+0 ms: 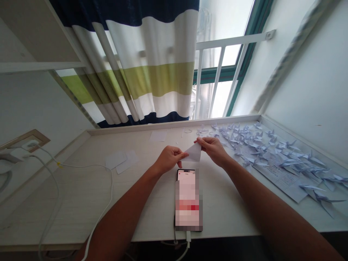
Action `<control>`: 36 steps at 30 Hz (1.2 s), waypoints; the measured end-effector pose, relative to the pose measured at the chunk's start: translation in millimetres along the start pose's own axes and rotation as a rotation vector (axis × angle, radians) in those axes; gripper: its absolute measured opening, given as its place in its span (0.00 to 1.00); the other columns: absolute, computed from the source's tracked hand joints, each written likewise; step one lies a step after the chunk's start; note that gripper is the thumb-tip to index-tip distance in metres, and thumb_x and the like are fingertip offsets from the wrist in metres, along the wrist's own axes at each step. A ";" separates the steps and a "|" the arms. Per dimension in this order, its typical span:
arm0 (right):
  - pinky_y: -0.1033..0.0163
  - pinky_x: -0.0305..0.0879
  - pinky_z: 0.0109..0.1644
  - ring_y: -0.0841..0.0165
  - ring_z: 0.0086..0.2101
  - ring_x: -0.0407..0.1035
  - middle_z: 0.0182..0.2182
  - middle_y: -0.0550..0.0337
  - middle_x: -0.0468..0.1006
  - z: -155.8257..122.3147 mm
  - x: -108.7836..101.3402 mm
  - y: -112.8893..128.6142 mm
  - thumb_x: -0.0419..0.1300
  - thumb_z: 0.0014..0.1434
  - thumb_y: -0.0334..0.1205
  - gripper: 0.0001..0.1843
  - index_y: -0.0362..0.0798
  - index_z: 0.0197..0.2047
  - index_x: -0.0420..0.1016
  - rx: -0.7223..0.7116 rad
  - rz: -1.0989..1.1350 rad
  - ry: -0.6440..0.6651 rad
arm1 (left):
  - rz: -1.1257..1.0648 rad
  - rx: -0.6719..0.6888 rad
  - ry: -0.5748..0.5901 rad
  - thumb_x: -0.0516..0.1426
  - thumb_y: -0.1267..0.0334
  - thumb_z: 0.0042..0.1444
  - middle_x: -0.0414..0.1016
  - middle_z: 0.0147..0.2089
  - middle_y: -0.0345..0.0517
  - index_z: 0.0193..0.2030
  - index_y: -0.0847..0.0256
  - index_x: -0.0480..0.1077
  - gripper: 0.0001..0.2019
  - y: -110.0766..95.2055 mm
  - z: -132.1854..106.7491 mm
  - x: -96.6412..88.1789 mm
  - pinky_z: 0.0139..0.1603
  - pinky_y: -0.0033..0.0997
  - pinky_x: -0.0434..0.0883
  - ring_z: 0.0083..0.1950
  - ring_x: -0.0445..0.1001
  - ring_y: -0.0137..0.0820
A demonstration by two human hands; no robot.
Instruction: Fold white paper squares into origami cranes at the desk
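Note:
Between my two hands a small sheet of white paper (194,153), folded into a triangle, is held just above the desk. My left hand (172,158) pinches its left corner between thumb and finger. At the upper right corner, my right hand (212,148) grips the paper with thumb and fingertips. Right below the paper lies a phone (187,199) with its screen lit and partly blurred out. Many folded paper cranes (244,137) are spread over the right side of the desk, beyond my right hand.
Loose paper sheets (126,161) lie at the left, another sheet (158,136) near the back. A white cable (111,181) crosses the desk's left side; a charging cable (188,237) enters the phone. Printed sheets (282,177) lie under some cranes. A curtain (157,79) hangs behind.

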State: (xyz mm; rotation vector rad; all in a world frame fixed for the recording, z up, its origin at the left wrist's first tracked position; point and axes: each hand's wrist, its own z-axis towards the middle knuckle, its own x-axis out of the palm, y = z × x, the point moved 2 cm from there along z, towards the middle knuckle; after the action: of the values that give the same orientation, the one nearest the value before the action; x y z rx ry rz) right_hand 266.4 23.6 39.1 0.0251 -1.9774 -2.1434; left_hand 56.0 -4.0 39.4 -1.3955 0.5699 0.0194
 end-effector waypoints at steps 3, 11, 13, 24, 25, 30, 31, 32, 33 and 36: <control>0.62 0.68 0.36 0.70 0.29 0.70 0.27 0.58 0.79 -1.0 -0.7 -0.2 0.75 0.49 0.56 0.21 0.44 0.31 0.84 0.053 -0.056 0.159 | -0.029 0.011 0.019 0.64 0.47 0.59 0.78 0.23 0.43 0.33 0.63 0.78 0.18 3.1 2.2 -1.6 0.31 0.28 0.69 0.24 0.73 0.28; 0.63 0.64 0.32 0.68 0.27 0.71 0.25 0.58 0.81 3.1 -5.6 -9.3 0.74 0.50 0.47 0.16 0.45 0.37 0.82 0.018 -0.349 0.117 | 0.022 0.089 -0.191 0.64 0.51 0.57 0.80 0.32 0.45 0.33 0.62 0.79 0.14 27.0 17.4 -16.9 0.35 0.31 0.70 0.33 0.73 0.31; 0.61 0.66 0.33 0.66 0.28 0.73 0.27 0.57 0.83 4.2 -6.7 -12.9 0.72 0.52 0.45 0.13 0.46 0.37 0.81 0.005 -0.500 0.093 | 0.068 0.082 -0.224 0.64 0.53 0.57 0.81 0.34 0.45 0.33 0.61 0.79 0.13 35.6 20.1 -18.0 0.37 0.32 0.70 0.34 0.73 0.32; 0.48 0.65 0.67 0.58 0.60 0.73 0.58 0.58 0.81 -4.4 16.9 -23.4 0.55 0.70 0.36 0.18 0.56 0.55 0.82 -0.446 -1.049 0.519 | 0.542 0.132 -0.243 0.63 0.63 0.59 0.81 0.41 0.46 0.41 0.58 0.79 0.05 53.7 30.4 -13.7 0.54 0.40 0.70 0.47 0.76 0.38; 0.50 0.66 0.66 0.59 0.60 0.73 0.58 0.58 0.81 -5.4 18.2 -24.4 0.54 0.71 0.37 0.18 0.56 0.56 0.82 -0.421 -1.050 0.559 | 0.563 0.136 -0.237 0.63 0.63 0.60 0.81 0.42 0.47 0.41 0.58 0.79 0.05 52.7 31.0 -13.0 0.56 0.42 0.69 0.49 0.76 0.39; 0.44 0.59 0.70 0.57 0.63 0.70 0.59 0.58 0.80 -3.8 14.8 -26.6 0.54 0.71 0.36 0.18 0.56 0.56 0.82 -0.384 -1.155 0.546 | 0.743 0.165 -0.164 0.60 0.64 0.64 0.81 0.47 0.47 0.50 0.55 0.79 0.10 43.8 28.4 -9.2 0.59 0.44 0.65 0.55 0.73 0.41; 0.42 0.57 0.71 0.57 0.64 0.69 0.58 0.57 0.80 -2.5 12.6 -26.7 0.54 0.70 0.34 0.18 0.55 0.55 0.82 -0.390 -1.203 0.499 | 0.789 0.177 -0.129 0.58 0.64 0.65 0.81 0.48 0.48 0.53 0.54 0.78 0.12 41.8 26.9 -8.0 0.60 0.44 0.65 0.56 0.73 0.41; 0.41 0.55 0.72 0.56 0.64 0.68 0.58 0.56 0.81 -1.2 10.2 -26.7 0.54 0.69 0.32 0.18 0.54 0.54 0.83 -0.392 -1.250 0.449 | 0.826 0.188 -0.095 0.56 0.65 0.66 0.81 0.49 0.48 0.55 0.54 0.78 0.14 40.0 25.2 -6.8 0.60 0.45 0.64 0.56 0.73 0.41; 0.41 0.54 0.72 0.55 0.64 0.68 0.58 0.55 0.81 0.0 7.9 -26.9 0.54 0.69 0.31 0.18 0.53 0.53 0.83 -0.390 -1.287 0.405 | 0.855 0.195 -0.066 0.55 0.65 0.67 0.81 0.49 0.49 0.56 0.54 0.78 0.15 38.3 23.5 -5.9 0.61 0.46 0.63 0.55 0.73 0.41; 0.41 0.53 0.73 0.55 0.64 0.68 0.59 0.55 0.80 2.1 2.9 -28.5 0.53 0.69 0.31 0.19 0.51 0.55 0.82 -0.367 -1.327 0.362 | 0.885 0.214 0.009 0.54 0.63 0.67 0.81 0.45 0.50 0.50 0.54 0.81 0.14 34.4 19.1 -4.9 0.62 0.49 0.63 0.53 0.74 0.42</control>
State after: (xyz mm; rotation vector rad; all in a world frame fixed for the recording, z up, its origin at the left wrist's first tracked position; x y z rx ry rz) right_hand 258.9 27.1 11.7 1.9484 -1.3648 -2.7540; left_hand 47.1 22.1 10.8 -0.8482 1.1232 0.6425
